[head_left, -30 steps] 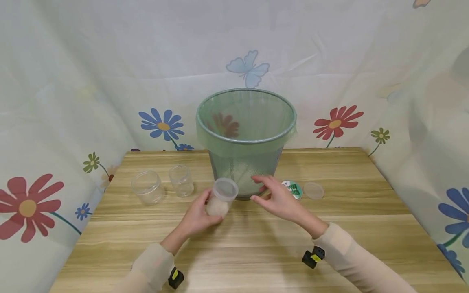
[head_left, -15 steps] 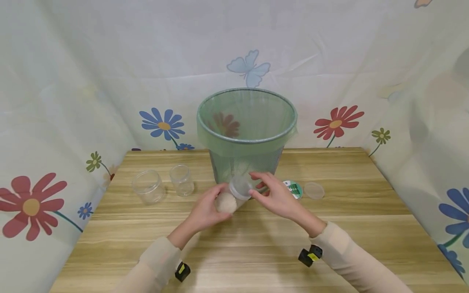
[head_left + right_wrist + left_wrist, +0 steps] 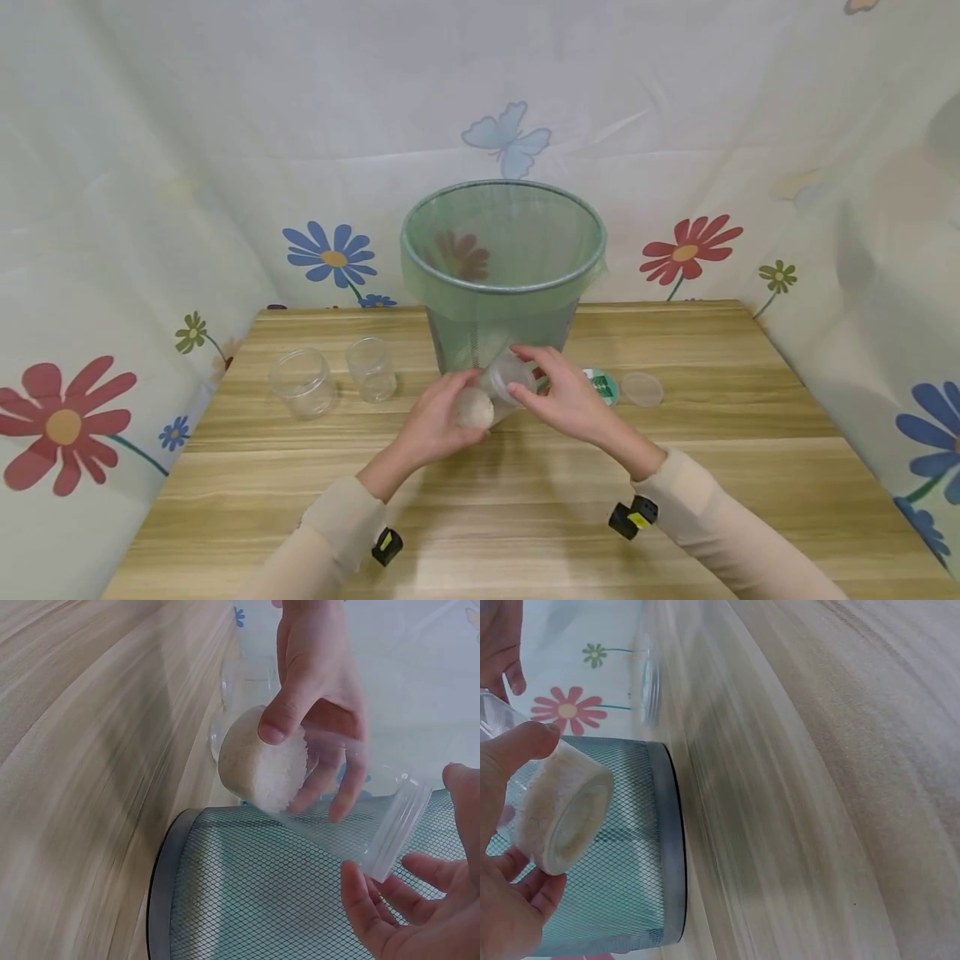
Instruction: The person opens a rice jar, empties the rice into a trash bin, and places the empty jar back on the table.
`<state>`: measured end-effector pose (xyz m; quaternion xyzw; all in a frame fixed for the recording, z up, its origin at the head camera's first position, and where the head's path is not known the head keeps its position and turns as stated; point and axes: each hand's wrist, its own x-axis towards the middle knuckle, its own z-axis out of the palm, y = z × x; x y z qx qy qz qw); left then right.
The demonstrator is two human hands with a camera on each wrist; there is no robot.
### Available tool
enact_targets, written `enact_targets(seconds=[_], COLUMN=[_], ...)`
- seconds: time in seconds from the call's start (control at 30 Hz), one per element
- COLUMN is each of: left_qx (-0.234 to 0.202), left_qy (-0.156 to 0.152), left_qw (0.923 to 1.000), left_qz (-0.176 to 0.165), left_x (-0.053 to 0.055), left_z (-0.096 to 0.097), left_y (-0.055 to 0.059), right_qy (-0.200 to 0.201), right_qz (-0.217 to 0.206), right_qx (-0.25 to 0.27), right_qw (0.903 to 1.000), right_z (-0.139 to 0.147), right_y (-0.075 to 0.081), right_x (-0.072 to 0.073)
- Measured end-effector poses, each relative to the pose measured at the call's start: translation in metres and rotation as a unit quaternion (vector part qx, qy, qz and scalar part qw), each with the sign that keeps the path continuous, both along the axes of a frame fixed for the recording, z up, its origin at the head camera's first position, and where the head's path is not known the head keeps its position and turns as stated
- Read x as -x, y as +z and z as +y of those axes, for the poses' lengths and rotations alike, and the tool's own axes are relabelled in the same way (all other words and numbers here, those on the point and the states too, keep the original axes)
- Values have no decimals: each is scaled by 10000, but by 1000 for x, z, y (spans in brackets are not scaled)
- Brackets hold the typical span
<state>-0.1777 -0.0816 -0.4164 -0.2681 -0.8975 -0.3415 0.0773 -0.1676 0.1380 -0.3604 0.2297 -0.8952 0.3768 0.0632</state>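
Jar (image 3: 364, 817), grains (image 3: 279, 776) clearest from right wrist

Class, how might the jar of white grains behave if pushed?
The jar would probably roll on its side, being round. Standing, it may resist tipping, as the white grains gather at its base. Its smooth wall could feel slippery.

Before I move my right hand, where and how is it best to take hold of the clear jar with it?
Probably by the ridged end of the clear jar, coming from the right, thumb and fingers on opposite sides. The jar is held tilted, that end pointing toward your right hand, while your left hand grips the other end, where the white grains are.
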Motion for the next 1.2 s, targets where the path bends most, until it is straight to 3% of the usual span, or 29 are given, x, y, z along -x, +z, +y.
enact_targets(seconds=[0.17, 0.4, 0.73, 1.2], left_qx=[296, 615, 353, 432], left_qy=[89, 159, 146, 206], left_qw=[9995, 9965, 9989, 9982], left_qz=[66, 543, 261, 368], left_x=[1, 1, -2, 0], left_z=[2, 7, 10, 12], left_y=[2, 1, 0, 0], right_qy=[-154, -269, -20, 234], right_qz=[114, 281, 7, -364], right_qx=[-183, -351, -136, 266], right_qw=[9996, 9986, 9999, 9987], right_z=[-2, -1, 7, 15], right_y=[-1, -2, -5, -8], right_x=[0, 1, 4, 7])
